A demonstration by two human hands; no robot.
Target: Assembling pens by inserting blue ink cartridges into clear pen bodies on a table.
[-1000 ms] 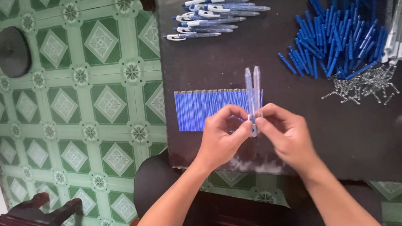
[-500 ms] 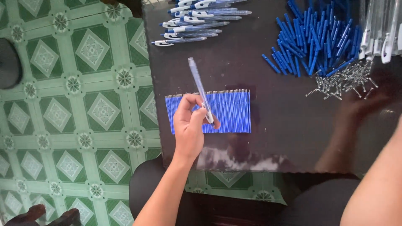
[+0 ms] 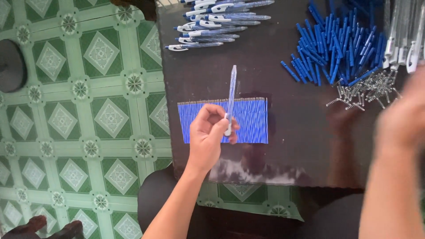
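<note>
Green tiled floor (image 3: 79,110): patterned, it fills the left of our view, beside the dark worktop (image 3: 292,146).
Left hand (image 3: 208,132): we see it closed around the near end of a clear pen barrel (image 3: 231,95), thumb and fingers pinching it so the tip points to the far side.
Pen barrel: held just above the refill block, likely kept upright so its open end stays handy.
Blue refill block (image 3: 250,121): a neat row of thin refills lies flat on the worktop, tips lined up along the far edge, close under our left hand for easy picking.
Finished pens (image 3: 217,22): stacked at the far left of the worktop, out of the working area.
Blue caps (image 3: 332,48): a loose heap at the far right.
Springs (image 3: 363,90): a small tangle just near the caps.
Right hand (image 3: 405,115): blurred at the right edge, well apart from the left; we cannot tell if it grips anything.
</note>
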